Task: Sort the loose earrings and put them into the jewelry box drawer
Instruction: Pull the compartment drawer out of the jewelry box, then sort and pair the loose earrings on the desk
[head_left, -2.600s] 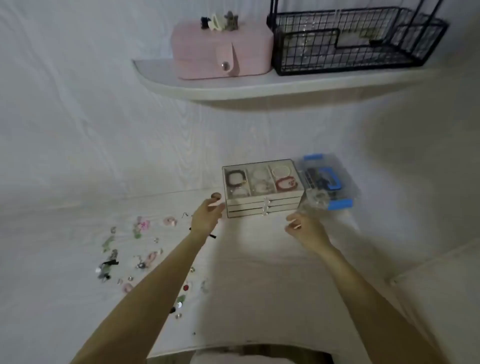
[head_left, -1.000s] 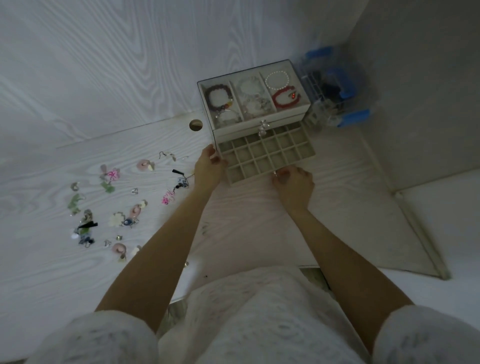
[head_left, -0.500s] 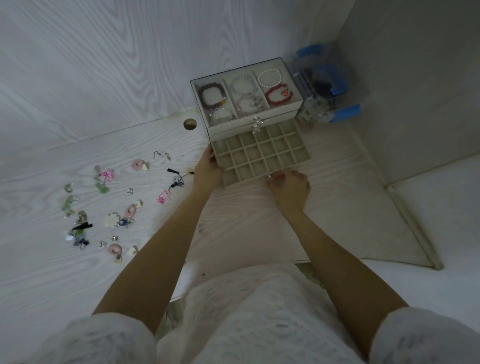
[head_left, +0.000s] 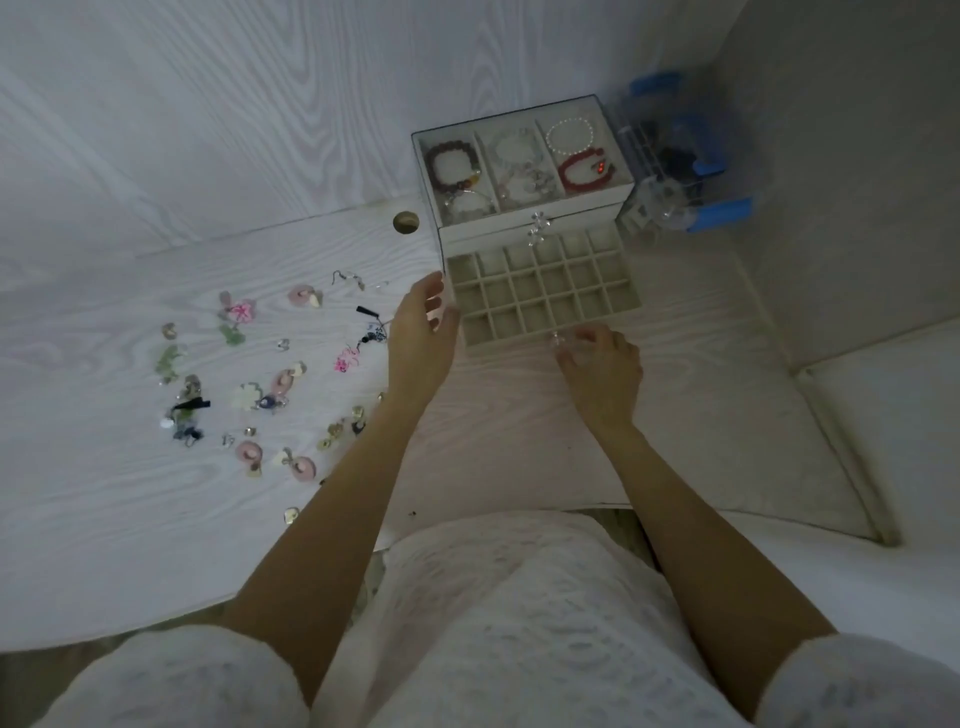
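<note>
Drawer (head_left: 543, 296) of pale grey felt, gridded into small square compartments, stands pulled out from the bottom of the white three-tier jewelry box (head_left: 524, 182), all visible cells bare. Box sits at back right of the white wood-grain tabletop (head_left: 104, 493); its glass top tier shows beaded bracelets (head_left: 582, 169) in dark red, white and brown. Two clear crystal knobs (head_left: 537, 228) on the upper drawer fronts.

Right hand (head_left: 602, 371) at drawer's front edge, fingers curled around a small clear knob (head_left: 558, 340); contact looks like a pinch, blur makes it hard to confirm. Left hand (head_left: 421, 332) just beside drawer's left front corner, fingers loose and slightly spread, holding nothing, apparently not touching the drawer.

Loose earrings (head_left: 260, 374) scattered on tabletop left of the left hand, well apart from the drawer: pink discs, pink flower piece, green leaf shapes, black tassel, silver studs, hook wires. None in the drawer.

Clear plastic storage case with blue latches (head_left: 696, 171) just beside box on its right, against the wall corner. Round cable hole (head_left: 405, 222) in tabletop left of box. White textured garment (head_left: 519, 623) in lower frame.
</note>
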